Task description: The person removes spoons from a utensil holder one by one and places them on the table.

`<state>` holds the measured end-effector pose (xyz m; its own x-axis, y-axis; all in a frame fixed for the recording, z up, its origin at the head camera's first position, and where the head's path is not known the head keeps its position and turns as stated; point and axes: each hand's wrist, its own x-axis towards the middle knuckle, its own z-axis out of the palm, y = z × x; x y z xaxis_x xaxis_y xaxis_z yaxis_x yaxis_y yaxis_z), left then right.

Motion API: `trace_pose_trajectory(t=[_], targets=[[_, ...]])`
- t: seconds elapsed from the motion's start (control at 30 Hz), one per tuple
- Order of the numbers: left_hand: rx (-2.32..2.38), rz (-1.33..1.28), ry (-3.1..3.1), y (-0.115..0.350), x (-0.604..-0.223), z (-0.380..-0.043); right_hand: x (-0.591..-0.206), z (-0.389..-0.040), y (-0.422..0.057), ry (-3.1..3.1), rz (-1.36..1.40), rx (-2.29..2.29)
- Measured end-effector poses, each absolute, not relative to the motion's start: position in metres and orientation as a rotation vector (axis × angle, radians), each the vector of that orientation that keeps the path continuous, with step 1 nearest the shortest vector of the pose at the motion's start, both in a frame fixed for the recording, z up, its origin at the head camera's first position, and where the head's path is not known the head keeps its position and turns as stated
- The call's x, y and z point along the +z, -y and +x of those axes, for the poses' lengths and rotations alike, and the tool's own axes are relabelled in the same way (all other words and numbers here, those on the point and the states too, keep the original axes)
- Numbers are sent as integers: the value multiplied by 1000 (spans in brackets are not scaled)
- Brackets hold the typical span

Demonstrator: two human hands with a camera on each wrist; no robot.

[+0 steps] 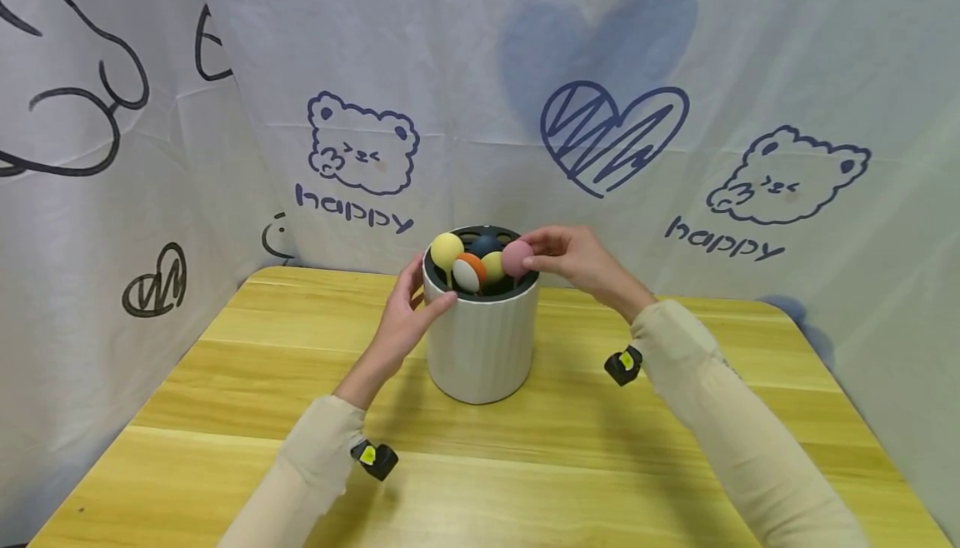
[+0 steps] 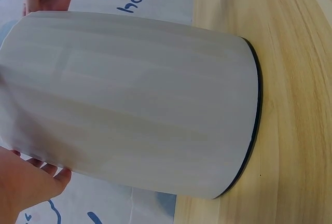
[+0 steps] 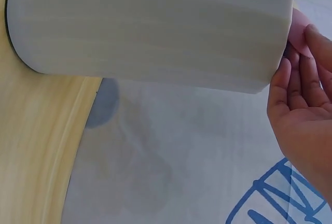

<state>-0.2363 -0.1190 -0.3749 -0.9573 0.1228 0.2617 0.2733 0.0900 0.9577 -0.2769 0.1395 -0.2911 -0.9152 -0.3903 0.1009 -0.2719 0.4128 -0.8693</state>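
A white ribbed cylinder holder (image 1: 482, 340) with a dark top stands mid-table, filling the left wrist view (image 2: 135, 105) and the right wrist view (image 3: 155, 27). Round-headed pieces stick out of its top: yellow (image 1: 447, 249), orange-and-white (image 1: 470, 272), dark blue (image 1: 486, 244), small yellow (image 1: 493, 266) and pink (image 1: 517, 258). My left hand (image 1: 420, 302) grips the holder's upper left rim. My right hand (image 1: 558, 255) pinches the pink ball (image 3: 296, 33) at the right rim.
The wooden table (image 1: 225, 398) has a rounded far edge. A white cloth backdrop (image 1: 615, 73) printed with bears, hearts and "happy" hangs close behind and on both sides. Small black-and-yellow wrist cameras (image 1: 623, 365) sit under both sleeves.
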Motion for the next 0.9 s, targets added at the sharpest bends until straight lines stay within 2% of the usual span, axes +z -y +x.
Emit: trace_pose_trajectory(t=[0.9], targets=[[-1986, -421, 2263, 119, -375, -236, -280, -270, -138, -2498, -656, -1710]])
